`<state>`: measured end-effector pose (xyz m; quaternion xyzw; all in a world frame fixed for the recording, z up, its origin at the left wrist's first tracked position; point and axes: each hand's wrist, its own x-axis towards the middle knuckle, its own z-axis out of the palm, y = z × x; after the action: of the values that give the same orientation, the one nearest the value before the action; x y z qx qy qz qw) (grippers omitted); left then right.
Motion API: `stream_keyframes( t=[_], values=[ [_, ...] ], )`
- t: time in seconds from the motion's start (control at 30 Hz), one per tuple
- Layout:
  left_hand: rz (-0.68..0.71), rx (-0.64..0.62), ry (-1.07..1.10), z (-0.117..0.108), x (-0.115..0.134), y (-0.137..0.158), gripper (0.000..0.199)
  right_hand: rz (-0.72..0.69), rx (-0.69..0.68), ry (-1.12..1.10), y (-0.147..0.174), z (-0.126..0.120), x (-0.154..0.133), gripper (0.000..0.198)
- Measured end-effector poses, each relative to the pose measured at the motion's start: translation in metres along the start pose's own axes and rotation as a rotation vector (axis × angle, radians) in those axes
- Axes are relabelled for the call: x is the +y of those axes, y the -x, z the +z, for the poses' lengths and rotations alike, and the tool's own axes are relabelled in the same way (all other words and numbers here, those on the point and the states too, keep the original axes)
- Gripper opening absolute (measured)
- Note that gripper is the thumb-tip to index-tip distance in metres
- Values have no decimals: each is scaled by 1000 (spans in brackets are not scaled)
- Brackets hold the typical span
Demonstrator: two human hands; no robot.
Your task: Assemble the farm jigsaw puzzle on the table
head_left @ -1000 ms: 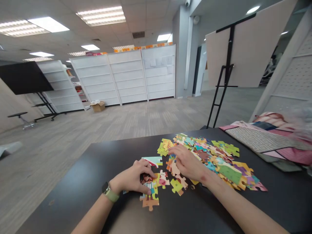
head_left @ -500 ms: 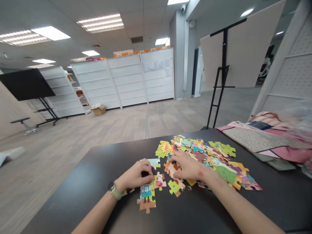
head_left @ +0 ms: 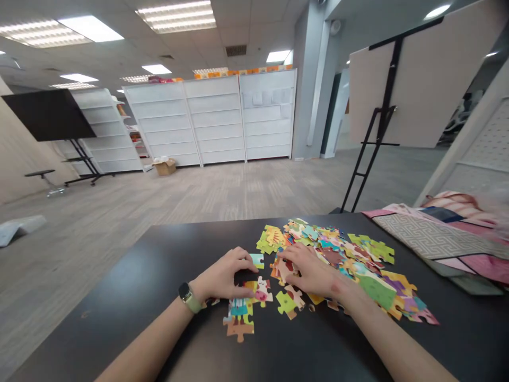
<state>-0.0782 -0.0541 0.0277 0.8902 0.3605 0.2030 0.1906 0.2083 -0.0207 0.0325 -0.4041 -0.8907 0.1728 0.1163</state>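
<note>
My left hand [head_left: 226, 276] is over a small group of joined jigsaw pieces, thumb and fingers apart, the thumb on the group's upper edge. Below it lies the joined part [head_left: 239, 313] with a blue-clothed figure. A cow-face piece [head_left: 262, 291] sits at the group's right, and a pale blue piece [head_left: 257, 260] lies by my left fingertips. My right hand [head_left: 308, 270] has thumb and fingers around a brown-and-white jigsaw piece [head_left: 283, 268] at the left edge of the heap of pieces [head_left: 332, 257]. A green piece [head_left: 285, 302] lies just in front of it.
The black table [head_left: 131, 297] carries the heap on its right half. Folded pink and grey patterned fabric [head_left: 425, 233] lies at the right edge. Beyond stand a board on an easel [head_left: 382, 122], white shelves [head_left: 218, 122], a cardboard box [head_left: 165, 167] and a screen on a stand [head_left: 47, 114].
My left thumb and fingers have spread wider over the joined pieces. My right hand stays at the heap's left edge. The view has shifted slightly.
</note>
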Motion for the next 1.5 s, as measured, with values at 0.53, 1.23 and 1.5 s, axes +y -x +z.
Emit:
stream_keyframes(
  t=[0.53,1.23,1.5],
  values=[
    [-69,-6,1,-9,-18,5,49,-93,-151,-105,16,-8,-11,26],
    [-36,-26,-28,-1,-19,0,37,-133,-152,-130,20,5,-67,28],
    [-38,-26,-22,-1,-18,-1,35,-206,-120,-151,7,26,-70,37]
  ],
)
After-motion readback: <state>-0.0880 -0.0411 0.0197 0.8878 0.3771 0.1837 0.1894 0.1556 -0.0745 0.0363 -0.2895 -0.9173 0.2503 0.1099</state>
